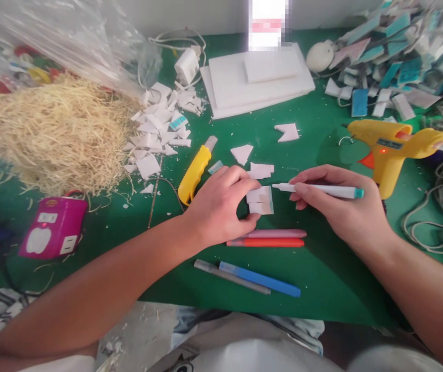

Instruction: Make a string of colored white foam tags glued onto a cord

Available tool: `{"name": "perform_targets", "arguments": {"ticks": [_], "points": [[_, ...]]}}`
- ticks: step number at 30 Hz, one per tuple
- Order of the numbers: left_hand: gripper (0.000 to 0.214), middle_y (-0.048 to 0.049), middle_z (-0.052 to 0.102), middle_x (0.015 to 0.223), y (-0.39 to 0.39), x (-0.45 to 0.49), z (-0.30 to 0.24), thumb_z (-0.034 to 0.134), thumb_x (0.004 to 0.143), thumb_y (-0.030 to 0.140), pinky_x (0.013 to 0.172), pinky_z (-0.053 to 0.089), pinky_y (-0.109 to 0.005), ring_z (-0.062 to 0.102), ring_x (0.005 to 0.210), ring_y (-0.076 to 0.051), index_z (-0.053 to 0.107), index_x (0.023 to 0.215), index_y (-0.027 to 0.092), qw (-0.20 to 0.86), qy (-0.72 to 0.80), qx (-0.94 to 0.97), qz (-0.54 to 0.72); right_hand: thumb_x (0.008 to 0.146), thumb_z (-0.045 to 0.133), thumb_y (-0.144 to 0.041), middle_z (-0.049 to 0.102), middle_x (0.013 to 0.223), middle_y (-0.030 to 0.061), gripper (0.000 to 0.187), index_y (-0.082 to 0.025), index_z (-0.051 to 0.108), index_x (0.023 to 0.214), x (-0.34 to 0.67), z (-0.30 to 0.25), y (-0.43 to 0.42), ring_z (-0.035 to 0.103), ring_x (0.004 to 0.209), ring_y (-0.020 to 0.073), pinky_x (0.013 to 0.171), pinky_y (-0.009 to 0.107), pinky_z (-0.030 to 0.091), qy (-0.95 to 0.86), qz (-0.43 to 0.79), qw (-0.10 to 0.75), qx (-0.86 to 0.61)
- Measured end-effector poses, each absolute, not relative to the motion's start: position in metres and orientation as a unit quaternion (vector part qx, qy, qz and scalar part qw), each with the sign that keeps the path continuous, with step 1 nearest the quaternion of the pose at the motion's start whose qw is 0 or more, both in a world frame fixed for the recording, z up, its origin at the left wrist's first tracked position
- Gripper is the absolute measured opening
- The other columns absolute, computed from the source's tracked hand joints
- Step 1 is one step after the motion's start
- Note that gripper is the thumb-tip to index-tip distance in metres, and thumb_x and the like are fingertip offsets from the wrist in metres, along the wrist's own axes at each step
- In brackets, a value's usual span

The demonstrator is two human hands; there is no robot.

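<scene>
We close the thumb and fingers of the right hand (343, 206) round a slim white plastic marker with a teal end (328, 190), near its tip. With the left hand (223, 204), we span a small flat white board piece with a teal right edge (260, 196), fingers at its far side, thumb at its near side. The piece lies on the smooth green tabletop (333, 274), just left of the marker tip; we cannot tell whether they touch.

We judge the piece light, fairly stiff and easily dented: grip opposite edges gently, clear of the teal. We judge the marker light, rigid and smooth: hold the barrel low.

Just nearer us lie a pink pen (279, 233) and a red-orange pen (275, 242).
</scene>
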State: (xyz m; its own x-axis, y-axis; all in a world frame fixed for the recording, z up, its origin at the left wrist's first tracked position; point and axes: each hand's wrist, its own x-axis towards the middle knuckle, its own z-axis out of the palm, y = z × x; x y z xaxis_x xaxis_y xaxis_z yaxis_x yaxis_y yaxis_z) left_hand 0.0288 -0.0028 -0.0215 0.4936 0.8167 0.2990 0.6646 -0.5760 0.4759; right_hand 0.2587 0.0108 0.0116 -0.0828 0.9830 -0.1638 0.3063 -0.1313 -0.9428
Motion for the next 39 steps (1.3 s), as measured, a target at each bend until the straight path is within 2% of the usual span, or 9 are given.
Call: {"name": "perform_targets", "arguments": {"ticks": [5,11,14,18,22,26,30,34,39], "points": [[0.033,-0.0101,0.069,0.108,-0.002,0.0296,-0.0202,0.068,0.084,0.023,0.085,0.058,-0.039,0.067,0.098,-0.025,0.068,0.115,0.014,0.15,0.433,0.854,0.247,0.08,0.082,-0.036,0.075,0.069,0.0021,0.014,-0.023,0.077,0.078,0.2565,0.0111,0.0104,0.07,0.059,0.016,0.054,0.027,0.06,-0.575,0.471,0.342,-0.575],[0.053,-0.0094,0.07,0.11,-0.0016,0.0299,-0.0165,0.068,0.083,0.022,0.089,0.057,-0.042,0.066,0.102,-0.027,0.059,0.134,0.014,0.158,0.442,0.854,0.224,0.076,0.081,-0.032,0.072,0.06,0.0005,0.014,-0.024,0.074,0.068,0.2568,0.0113,0.0107,0.063,0.051,0.0148,0.048,0.027,0.054,-0.583,0.46,0.331,-0.582],[0.054,-0.0098,0.071,0.109,-0.001,0.0296,-0.0159,0.067,0.082,0.023,0.088,0.057,-0.042,0.066,0.102,-0.028,0.059,0.134,0.013,0.157,0.437,0.856,0.227,0.076,0.082,-0.033,0.068,0.056,-0.0002,0.02,-0.024,0.07,0.064,0.2564,0.0124,0.011,0.061,0.049,0.0153,0.048,0.028,0.053,-0.575,0.464,0.331,-0.587],[0.054,-0.0117,0.07,0.109,-0.0009,0.0304,-0.0167,0.065,0.083,0.023,0.088,0.057,-0.042,0.066,0.1,-0.028,0.06,0.135,0.009,0.148,0.435,0.857,0.234,0.077,0.082,-0.034,0.072,0.062,0.0006,0.017,-0.024,0.072,0.069,0.2549,0.0133,0.01,0.064,0.053,0.016,0.051,0.028,0.055,-0.573,0.461,0.347,-0.582],[0.058,-0.0104,0.07,0.108,-0.0016,0.0312,-0.0173,0.065,0.084,0.024,0.086,0.057,-0.042,0.065,0.098,-0.027,0.056,0.141,0.012,0.145,0.445,0.854,0.229,0.077,0.082,-0.034,0.068,0.054,-0.0003,0.023,-0.024,0.068,0.062,0.2561,0.0129,0.0095,0.059,0.048,0.0145,0.047,0.027,0.05,-0.598,0.465,0.304,-0.578],[0.061,-0.0105,0.07,0.109,-0.0018,0.0317,-0.0176,0.065,0.083,0.024,0.087,0.056,-0.042,0.065,0.099,-0.027,0.054,0.142,0.012,0.145,0.45,0.852,0.223,0.08,0.08,-0.034,0.072,0.06,0.0004,0.015,-0.024,0.073,0.07,0.2585,0.012,0.009,0.064,0.053,0.0164,0.049,0.027,0.053,-0.591,0.46,0.327,-0.576],[0.06,-0.0111,0.07,0.108,-0.0013,0.0309,-0.0189,0.064,0.085,0.027,0.086,0.056,-0.042,0.065,0.098,-0.028,0.054,0.142,0.011,0.137,0.453,0.852,0.224,0.079,0.078,-0.029,0.068,0.054,-0.0007,0.018,-0.024,0.071,0.064,0.2601,0.0115,0.0076,0.06,0.048,0.0146,0.047,0.026,0.05,-0.601,0.473,0.284,-0.578],[0.06,-0.0123,0.07,0.11,-0.0007,0.0284,-0.0197,0.063,0.085,0.025,0.086,0.057,-0.042,0.064,0.097,-0.028,0.053,0.142,0.009,0.135,0.454,0.852,0.225,0.08,0.076,-0.031,0.072,0.06,0.0003,0.013,-0.024,0.073,0.069,0.2596,0.0125,0.0079,0.065,0.053,0.0158,0.05,0.027,0.053,-0.583,0.474,0.328,-0.573],[0.061,-0.0112,0.07,0.109,-0.0005,0.0289,-0.0189,0.065,0.086,0.026,0.085,0.056,-0.042,0.064,0.097,-0.028,0.052,0.143,0.013,0.141,0.461,0.848,0.22,0.08,0.076,-0.028,0.069,0.055,0.0,0.017,-0.024,0.071,0.064,0.2618,0.0106,0.0078,0.061,0.049,0.0151,0.047,0.026,0.048,-0.617,0.473,0.269,-0.569]]}}
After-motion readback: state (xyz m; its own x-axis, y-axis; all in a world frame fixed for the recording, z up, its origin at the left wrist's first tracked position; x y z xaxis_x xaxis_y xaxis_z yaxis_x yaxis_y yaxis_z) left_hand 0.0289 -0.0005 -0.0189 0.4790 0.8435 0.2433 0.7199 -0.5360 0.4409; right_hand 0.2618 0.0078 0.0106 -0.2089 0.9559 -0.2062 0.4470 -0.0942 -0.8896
